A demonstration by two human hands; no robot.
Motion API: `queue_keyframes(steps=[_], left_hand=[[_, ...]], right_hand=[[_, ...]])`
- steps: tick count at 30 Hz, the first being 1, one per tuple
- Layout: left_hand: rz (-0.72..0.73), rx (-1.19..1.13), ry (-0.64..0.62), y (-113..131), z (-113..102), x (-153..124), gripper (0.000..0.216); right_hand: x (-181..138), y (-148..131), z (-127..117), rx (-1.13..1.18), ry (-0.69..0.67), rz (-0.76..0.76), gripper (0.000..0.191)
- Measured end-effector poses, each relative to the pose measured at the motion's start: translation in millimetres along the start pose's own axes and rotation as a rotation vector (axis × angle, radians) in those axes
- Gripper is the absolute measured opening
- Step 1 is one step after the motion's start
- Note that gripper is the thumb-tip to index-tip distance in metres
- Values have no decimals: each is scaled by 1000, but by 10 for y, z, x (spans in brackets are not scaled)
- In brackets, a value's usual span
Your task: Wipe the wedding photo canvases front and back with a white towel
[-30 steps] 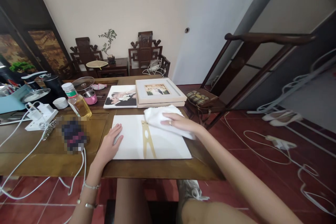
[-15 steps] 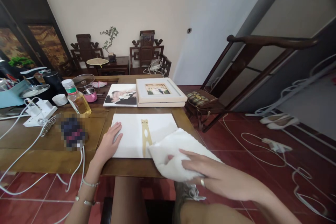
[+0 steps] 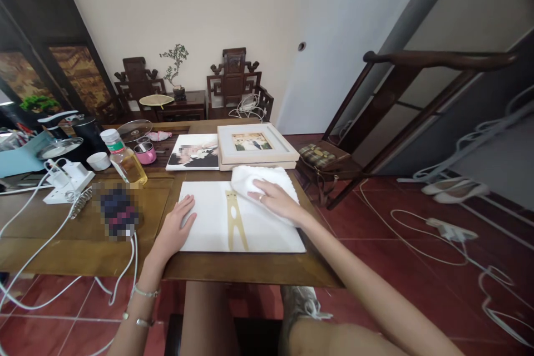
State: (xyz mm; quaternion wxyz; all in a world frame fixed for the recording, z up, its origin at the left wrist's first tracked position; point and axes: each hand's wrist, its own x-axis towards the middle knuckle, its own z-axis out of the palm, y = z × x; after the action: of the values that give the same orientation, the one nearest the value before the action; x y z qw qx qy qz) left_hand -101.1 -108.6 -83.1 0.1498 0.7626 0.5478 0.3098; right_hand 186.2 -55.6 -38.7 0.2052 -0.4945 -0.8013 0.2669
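Observation:
A white flat board [image 3: 212, 228] with a gold stand piece [image 3: 234, 221] lies face down on the wooden table [image 3: 83, 233] in front of me. My left hand [image 3: 174, 227] lies flat and open on the board's left edge. My right hand [image 3: 273, 198] presses a white cloth [image 3: 262, 179] onto the board's far right corner, fingers spread over the cloth.
Beyond the board lie a framed photo [image 3: 254, 144] and an unframed print [image 3: 194, 153]. To the left stand an oil bottle [image 3: 123, 158], a pink cup [image 3: 145, 153], a white cup [image 3: 99, 161], a power strip [image 3: 67, 178] with white cables. A wooden chair [image 3: 375, 117] stands right.
My right hand swept the cloth from the board's near right corner, off the table edge, back up to the far right corner. The left hand stayed put.

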Motion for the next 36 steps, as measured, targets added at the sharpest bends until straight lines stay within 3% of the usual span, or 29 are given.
queue_keyframes(steps=[3,7,10,14,16,19,22,26,31,36], left_hand=[[-2,10,7,-8,24,5,41],[13,66,7,56,20,24,39],[-63,203,97,122,-151,32,40],[-504,474,517,22,-616,34,66],[-727,482,595,-134,-843,59,88],[-1018,310,499,-382,-1056,135,110],[-1122,190,411,-493,-1119,217,110],[-1222,262,314,-427,-1131,267,119],[-1319,368,157,-344,-1168,259,114],[-1368,403,110,-348,-1168,292,107]], right_hand=[[-267,-115,81,-30,-40,-49,20],[-786,-252,-69,9,-303,-60,25],[-1015,-293,-231,62,-451,-22,29],[-992,-263,-317,88,-453,26,30],[-888,-242,-311,64,-415,33,33],[-678,-219,-277,18,-355,2,35],[-443,-184,-214,-16,-263,-51,31],[-220,-134,-65,-57,-124,-137,21],[-322,-174,139,-151,-50,-288,12],[-521,-226,173,-191,-54,-387,14]])
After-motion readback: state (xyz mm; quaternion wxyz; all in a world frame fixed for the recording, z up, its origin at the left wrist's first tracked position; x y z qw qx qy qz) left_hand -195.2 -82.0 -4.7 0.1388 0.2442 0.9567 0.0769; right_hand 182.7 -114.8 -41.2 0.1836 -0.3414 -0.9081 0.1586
